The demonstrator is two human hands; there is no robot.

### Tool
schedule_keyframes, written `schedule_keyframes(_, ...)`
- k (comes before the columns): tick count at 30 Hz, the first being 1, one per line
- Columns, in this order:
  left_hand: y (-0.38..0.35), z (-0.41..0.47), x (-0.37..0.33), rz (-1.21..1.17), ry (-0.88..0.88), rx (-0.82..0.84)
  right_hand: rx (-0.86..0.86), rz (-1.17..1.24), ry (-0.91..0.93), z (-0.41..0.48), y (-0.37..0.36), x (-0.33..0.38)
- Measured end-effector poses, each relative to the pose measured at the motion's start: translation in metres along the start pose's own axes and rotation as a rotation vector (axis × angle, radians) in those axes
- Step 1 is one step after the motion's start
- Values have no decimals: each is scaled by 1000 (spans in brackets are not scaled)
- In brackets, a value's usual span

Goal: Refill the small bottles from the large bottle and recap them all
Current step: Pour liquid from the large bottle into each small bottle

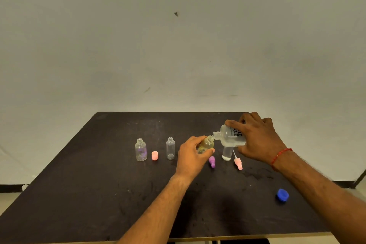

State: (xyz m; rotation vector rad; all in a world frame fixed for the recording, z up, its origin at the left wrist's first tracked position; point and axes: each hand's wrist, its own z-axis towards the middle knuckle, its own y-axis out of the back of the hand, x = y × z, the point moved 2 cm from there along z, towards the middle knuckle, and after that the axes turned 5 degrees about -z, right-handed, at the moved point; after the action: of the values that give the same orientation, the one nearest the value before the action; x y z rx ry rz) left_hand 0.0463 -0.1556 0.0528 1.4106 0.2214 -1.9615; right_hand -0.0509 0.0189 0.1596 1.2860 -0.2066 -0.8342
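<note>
My right hand (257,140) grips the large clear bottle (230,136), tipped on its side with its open neck pointing left. Its mouth meets the mouth of a small yellowish bottle (207,144) that my left hand (191,156) holds tilted above the table. Two uncapped small clear bottles stand upright to the left: a round one (140,150) and a slim one (170,148). Another small clear bottle (226,153) stands under the large one. Loose caps lie nearby: a pink cap (154,155), a purple cap (212,161), a pink spray top (238,163) and a blue cap (282,194).
Everything sits on a dark table (99,194) against a plain pale wall. The table's front edge runs along the bottom of the view. A red thread is tied round my right wrist (281,154).
</note>
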Motion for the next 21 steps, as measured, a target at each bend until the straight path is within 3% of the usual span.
schedule_keyframes(21,-2,0,0,-9,19,19,19,-12,-10,-2,-2,-3)
